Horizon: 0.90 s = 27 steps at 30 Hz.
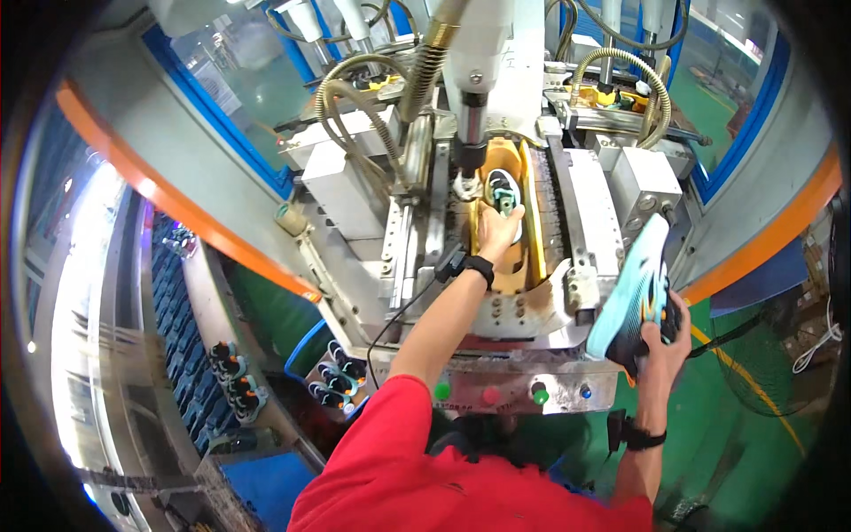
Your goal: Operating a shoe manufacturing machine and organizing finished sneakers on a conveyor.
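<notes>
While my left hand (496,234) grasps one shoe (503,188) between the yellow cradle's (509,282) edges, likely steadying it, my right hand (667,344) grips another shoe (629,293).

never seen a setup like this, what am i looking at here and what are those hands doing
There is one picture, taken from a camera on the worker's head, looking down; its wide lens bends straight edges. No robot arm here: the two bare hands belong to the person in the red shirt.

In front stands a metal machine with hoses, a vertical rod and a yellow trough. The left hand reaches into the trough and touches a small dark shoe. The right hand holds a light blue and black shoe beside the machine.

Coloured buttons line the front panel, and more shoes sit at the left.
</notes>
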Motion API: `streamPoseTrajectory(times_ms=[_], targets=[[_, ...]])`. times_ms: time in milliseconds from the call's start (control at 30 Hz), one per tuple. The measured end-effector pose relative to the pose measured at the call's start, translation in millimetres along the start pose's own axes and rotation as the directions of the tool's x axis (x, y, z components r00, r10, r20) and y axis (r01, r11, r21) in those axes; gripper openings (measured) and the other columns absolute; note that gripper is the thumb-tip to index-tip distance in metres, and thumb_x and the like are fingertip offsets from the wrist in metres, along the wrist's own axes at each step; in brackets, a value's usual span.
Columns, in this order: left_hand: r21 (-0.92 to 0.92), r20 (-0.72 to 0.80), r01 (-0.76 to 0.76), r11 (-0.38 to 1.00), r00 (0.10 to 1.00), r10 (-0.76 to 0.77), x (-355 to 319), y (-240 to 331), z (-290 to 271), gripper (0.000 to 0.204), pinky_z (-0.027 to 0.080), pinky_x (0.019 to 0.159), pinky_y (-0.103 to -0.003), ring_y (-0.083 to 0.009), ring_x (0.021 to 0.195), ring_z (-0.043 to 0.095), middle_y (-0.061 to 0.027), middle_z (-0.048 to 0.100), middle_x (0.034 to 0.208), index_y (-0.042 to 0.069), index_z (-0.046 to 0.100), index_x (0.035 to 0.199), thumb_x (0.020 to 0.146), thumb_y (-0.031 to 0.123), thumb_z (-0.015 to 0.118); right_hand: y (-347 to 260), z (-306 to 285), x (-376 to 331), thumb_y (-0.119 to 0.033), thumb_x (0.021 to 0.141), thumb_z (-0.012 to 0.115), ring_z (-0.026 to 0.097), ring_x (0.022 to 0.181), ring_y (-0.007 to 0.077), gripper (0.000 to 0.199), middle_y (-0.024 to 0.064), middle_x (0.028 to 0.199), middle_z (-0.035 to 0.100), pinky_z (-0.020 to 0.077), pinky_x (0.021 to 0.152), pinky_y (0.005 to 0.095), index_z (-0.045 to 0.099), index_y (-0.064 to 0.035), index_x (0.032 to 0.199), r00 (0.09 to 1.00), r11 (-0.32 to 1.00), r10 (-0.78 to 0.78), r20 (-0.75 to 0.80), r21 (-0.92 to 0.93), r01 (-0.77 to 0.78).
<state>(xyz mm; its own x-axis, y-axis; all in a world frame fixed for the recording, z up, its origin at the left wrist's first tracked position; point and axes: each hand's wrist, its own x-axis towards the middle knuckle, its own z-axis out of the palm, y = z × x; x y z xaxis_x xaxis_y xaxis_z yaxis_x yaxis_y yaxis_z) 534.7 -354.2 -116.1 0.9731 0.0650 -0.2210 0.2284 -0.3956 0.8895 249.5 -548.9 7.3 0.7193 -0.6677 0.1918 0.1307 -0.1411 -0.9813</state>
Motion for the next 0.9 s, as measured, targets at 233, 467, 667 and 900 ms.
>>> streamPoseTrajectory(times_ms=[233, 467, 667, 900], targets=[[0.182, -0.13, 0.029, 0.983, 0.992, -0.005, 48, -8, 17, 0.062, 0.046, 0.093, -0.045, -0.0399, 0.107, 0.059, -0.0286, 0.059, 0.113, -0.008, 0.043, 0.126, 0.075, 0.019, 0.065, 8, -12, 44, -0.002, 0.075, 0.062, 0.056, 0.1, 0.0149, 0.047, 0.0065, 0.11, 0.06, 0.0431, 0.093, 0.0293, 0.057, 0.002, 0.122, 0.995, 0.962, -0.089, -0.047, -0.262, 0.074], [-0.666, 0.352, 0.241, 0.706, 0.936, 0.013, -70, -9, -93, 0.039, 0.053, 0.077, -0.031, -0.0167, 0.084, 0.065, -0.007, 0.066, 0.1, -0.005, 0.058, 0.111, 0.079, 0.007, 0.074, -8, 129, 183, -0.019, 0.067, 0.075, 0.061, 0.073, 0.0177, 0.045, 0.0107, 0.084, 0.064, 0.0495, 0.066, 0.032, 0.062, 0.0053, 0.103, 0.947, 0.822, 0.05, 0.317, -0.552, 0.142], [-0.622, 0.33, 0.299, 0.724, 0.938, -0.104, -223, -36, -221, 0.042, 0.051, 0.086, -0.03, -0.0155, 0.093, 0.062, -0.0065, 0.064, 0.106, -0.003, 0.056, 0.119, 0.082, 0.009, 0.073, 60, 301, 185, -0.032, 0.062, 0.078, 0.069, 0.087, 0.0332, 0.055, 0.024, 0.094, 0.068, 0.055, 0.077, 0.0405, 0.064, 0.0098, 0.095, 0.779, 0.59, 0.307, 0.547, -0.751, 0.295], [-0.603, -0.214, 0.131, 0.787, 0.924, -0.318, -351, -52, -301, 0.038, 0.053, 0.084, -0.032, -0.0193, 0.094, 0.064, -0.0108, 0.064, 0.108, -0.007, 0.055, 0.119, 0.085, 0.009, 0.063, 161, 355, 126, -0.015, 0.078, 0.061, 0.068, 0.089, 0.0385, 0.035, 0.0258, 0.093, 0.067, 0.0545, 0.077, 0.0466, 0.047, 0.0008, 0.105, 0.888, 0.436, -0.009, 0.46, -0.797, 0.418]])
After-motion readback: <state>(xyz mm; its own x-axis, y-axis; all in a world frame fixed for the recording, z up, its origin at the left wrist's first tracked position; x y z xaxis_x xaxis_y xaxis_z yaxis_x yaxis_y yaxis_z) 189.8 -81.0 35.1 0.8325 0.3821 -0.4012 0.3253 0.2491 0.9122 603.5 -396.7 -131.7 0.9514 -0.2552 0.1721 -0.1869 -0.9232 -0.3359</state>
